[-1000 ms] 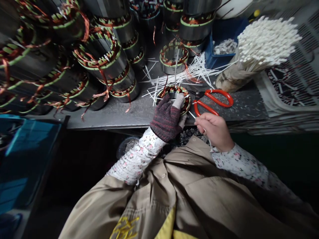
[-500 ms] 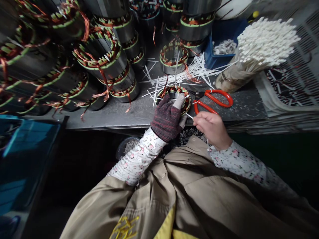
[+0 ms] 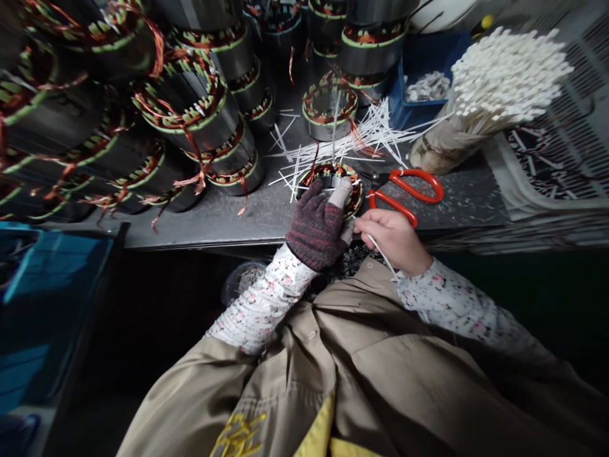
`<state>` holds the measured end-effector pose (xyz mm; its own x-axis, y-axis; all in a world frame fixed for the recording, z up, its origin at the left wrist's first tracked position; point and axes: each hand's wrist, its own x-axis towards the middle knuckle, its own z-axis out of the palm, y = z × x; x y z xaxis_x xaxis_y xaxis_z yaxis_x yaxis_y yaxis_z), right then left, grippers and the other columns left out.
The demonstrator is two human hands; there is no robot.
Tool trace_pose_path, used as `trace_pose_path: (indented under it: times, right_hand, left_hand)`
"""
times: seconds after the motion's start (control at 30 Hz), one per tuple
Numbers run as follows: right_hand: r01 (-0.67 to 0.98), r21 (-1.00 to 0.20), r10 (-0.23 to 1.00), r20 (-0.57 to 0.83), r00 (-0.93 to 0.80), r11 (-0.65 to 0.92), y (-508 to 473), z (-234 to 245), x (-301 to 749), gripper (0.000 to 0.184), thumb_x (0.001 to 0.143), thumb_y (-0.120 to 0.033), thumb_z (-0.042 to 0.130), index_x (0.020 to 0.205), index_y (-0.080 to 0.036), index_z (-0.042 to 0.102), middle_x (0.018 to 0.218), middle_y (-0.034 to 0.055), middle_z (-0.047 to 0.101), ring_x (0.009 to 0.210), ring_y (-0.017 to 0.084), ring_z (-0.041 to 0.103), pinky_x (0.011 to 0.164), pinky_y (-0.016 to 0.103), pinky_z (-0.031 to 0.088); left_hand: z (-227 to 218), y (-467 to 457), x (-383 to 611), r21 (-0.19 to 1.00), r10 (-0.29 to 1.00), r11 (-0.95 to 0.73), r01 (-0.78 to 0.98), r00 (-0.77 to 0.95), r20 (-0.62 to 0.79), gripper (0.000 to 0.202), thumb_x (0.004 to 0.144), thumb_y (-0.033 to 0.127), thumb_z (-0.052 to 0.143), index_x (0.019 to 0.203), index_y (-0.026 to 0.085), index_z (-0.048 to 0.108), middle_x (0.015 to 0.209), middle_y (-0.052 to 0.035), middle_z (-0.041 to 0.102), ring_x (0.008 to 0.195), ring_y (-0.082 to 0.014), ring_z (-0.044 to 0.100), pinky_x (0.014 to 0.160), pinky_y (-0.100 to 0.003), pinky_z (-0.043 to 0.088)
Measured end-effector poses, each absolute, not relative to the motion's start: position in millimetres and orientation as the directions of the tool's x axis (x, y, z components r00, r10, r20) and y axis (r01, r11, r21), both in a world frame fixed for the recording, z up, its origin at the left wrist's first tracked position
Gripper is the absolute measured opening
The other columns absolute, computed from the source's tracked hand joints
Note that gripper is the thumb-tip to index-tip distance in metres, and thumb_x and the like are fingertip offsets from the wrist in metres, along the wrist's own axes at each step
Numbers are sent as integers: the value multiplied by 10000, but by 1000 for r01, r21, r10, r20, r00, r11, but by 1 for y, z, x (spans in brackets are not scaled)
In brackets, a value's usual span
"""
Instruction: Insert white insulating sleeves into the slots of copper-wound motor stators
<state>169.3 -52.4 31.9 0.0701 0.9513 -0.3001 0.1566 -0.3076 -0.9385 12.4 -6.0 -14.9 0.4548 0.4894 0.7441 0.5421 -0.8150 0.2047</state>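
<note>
My left hand [image 3: 318, 223], in a dark knitted glove, is closed over the near rim of a small motor stator [image 3: 352, 185] with copper windings, which stands at the bench's front edge. My bare right hand [image 3: 391, 238] is closed in a pinch on a thin white cable tie [image 3: 383, 259], its fingertips right beside the stator and the gloved hand. The tie's free end trails back under the hand toward my sleeve.
Red-handled scissors [image 3: 403, 189] lie just right of the stator. Loose white ties [image 3: 352, 143] are strewn behind it, with another stator [image 3: 329, 112] further back. Stacks of wound stators [image 3: 190, 114] fill the left. A bundle of white ties [image 3: 504, 79] stands at right, beside a blue bin [image 3: 419, 95].
My right hand has moved left and slightly up, from beside the scissors to right against the stator. The left hand has stayed on the stator.
</note>
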Motion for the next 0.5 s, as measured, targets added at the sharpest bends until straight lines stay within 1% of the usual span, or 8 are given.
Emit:
trace_pose_path:
  times: [0.13,0.23,0.33,0.5]
  right_hand:
    - [144,-940,948,-293,124,-310,-48,25,167,262,615,-430,584,558,-176,549,419,-24,440,408,63,344,429,214,229]
    - [123,-944,945,-287,154,-307,-48,22,165,228,617,-393,575,557,-175,549,419,-23,440,408,65,346,431,211,229]
    - [109,-959,958,-246,148,-263,-46,22,163,203,640,-363,569,567,-176,545,420,-29,433,411,64,342,433,208,226]
    - [112,-960,961,-241,135,-256,-39,16,166,239,676,-387,611,585,-175,545,422,-35,424,407,59,330,431,211,210]
  left_hand:
    - [-15,-7,13,190,475,-814,548,441,762,669,927,276,517,1520,95,264,1328,-172,640,1113,-252,642,1166,-502,435]
    - [-15,-7,13,199,490,-808,555,446,749,676,937,286,488,1538,124,225,1314,-154,644,1104,-246,645,1166,-506,435]
    - [-16,-7,14,199,502,-790,580,426,753,687,947,297,480,1555,151,196,1287,-138,654,1063,-234,654,1152,-511,452]
    - [-17,-7,14,210,524,-786,581,447,725,729,937,261,488,1575,169,149,1376,-141,610,1115,-239,648,1156,-526,460]
